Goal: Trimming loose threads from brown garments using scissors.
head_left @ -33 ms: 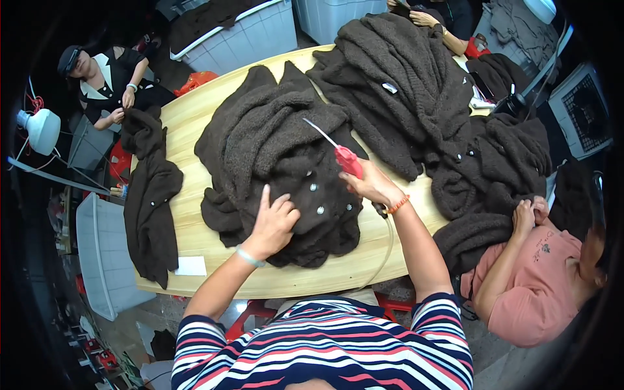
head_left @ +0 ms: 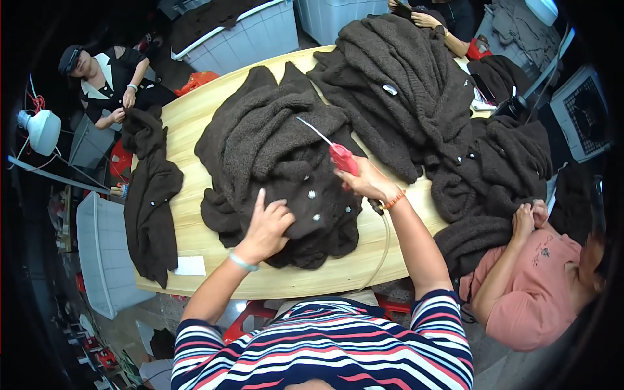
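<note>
Head view: the right hand (head_left: 372, 182), fingers clamped on a red tool (head_left: 342, 158), hovers above dark knitwear (head_left: 260, 143) on the table (head_left: 187, 221), the left hand (head_left: 265, 229) resting there, fingers apart; dipping the thin nozzle (head_left: 315, 130) could snag the knitwear.

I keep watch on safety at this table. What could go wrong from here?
The thin nozzle of the red blow gun could snag the dark brown knit garment beneath it. The hose, running to the near edge of the table, might catch and tug the right hand. A slip might scratch the shiny buttons near the left hand.
</note>
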Demonstrator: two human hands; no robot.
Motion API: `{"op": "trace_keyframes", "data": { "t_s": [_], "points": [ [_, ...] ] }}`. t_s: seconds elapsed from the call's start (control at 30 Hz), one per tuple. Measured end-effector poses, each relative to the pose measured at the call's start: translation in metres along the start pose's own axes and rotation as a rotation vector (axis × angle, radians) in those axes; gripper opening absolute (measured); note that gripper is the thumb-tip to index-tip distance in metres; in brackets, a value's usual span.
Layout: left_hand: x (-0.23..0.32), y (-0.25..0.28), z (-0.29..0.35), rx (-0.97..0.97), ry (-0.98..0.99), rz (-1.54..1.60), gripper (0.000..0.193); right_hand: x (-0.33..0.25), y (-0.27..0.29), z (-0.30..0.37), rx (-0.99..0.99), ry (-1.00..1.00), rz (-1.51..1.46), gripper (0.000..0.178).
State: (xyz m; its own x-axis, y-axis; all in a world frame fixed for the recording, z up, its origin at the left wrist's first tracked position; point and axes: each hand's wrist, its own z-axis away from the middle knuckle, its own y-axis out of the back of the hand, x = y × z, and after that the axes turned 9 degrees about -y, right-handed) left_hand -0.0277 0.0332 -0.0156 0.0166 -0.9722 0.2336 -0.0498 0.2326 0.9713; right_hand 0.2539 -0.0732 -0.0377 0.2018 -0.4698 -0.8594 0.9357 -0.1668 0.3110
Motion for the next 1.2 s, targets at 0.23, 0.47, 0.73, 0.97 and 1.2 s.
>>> {"op": "trace_keyframes", "data": {
  "t_s": [0.23, 0.47, 0.73, 0.97, 1.2],
  "points": [
    [0.014, 0.033, 0.077, -0.266, 0.37, 0.077, 0.042, -0.061, 0.014, -0.086, -0.196, -0.068, -0.037, 0.022],
    [-0.022, 0.034, -0.002, 0.418, 0.127, 0.058, 0.029, -0.166, -0.014, -0.182, -0.043, 0.292, 0.059, 0.031],
    [-0.104, -0.027, -0.035, 0.179, 0.033, 0.097, 0.07, -0.13, 0.016, -0.096, 0.232, 0.328, 0.373, 0.035],
    [-0.111, -0.048, -0.049, 0.302, 0.027, -0.049, 0.044, -0.069, -0.036, 0.112, 0.087, -0.148, 0.774, 0.026],
    [-0.082, -0.054, -0.03, 0.228, -0.13, -0.089, 0.05, -0.071, -0.084, 0.166, 0.033, -0.28, 0.709, 0.032]
  ]
}}
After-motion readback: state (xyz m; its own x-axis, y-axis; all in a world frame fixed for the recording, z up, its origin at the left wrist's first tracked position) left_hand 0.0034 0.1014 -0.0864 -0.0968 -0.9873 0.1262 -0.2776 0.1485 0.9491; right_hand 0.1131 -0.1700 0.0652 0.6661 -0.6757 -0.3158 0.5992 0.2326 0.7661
